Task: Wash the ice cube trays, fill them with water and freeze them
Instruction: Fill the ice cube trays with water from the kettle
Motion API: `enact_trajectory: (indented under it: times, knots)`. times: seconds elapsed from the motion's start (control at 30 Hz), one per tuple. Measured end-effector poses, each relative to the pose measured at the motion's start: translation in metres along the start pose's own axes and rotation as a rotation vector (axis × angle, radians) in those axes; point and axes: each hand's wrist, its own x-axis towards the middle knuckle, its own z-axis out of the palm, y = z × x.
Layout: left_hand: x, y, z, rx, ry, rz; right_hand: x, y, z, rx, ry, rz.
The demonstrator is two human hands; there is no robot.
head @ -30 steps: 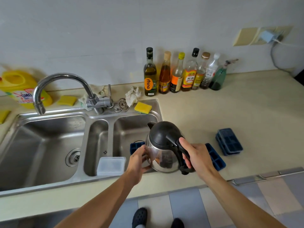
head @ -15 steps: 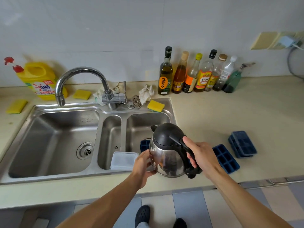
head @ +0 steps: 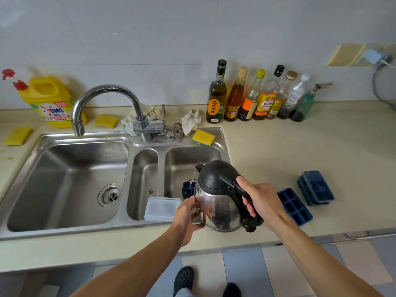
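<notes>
head view, kettle [head: 216,202] unmoved (right hand [head: 260,200] still gripping it)

The person wore black clog-style shoes, the perforated left shoe [head: 183,279] near 6 o'clock, the right shoe [head: 231,290] toward 5 o'clock, a pale grey-blue trouser hem [head: 182,294] over the left, and arms bare behind left grip [head: 186,217] and right grip [head: 260,202].
</notes>
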Motion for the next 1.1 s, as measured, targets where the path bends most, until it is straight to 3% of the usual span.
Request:
enact_trajectory:
  times: [1.1]
  knots:
    - [0.0006, -0.0081, 0.0033, -0.037, -0.006, -0.034, -0.0067, -0.0060, -0.0075, -0.007, -0.014, 0.015]
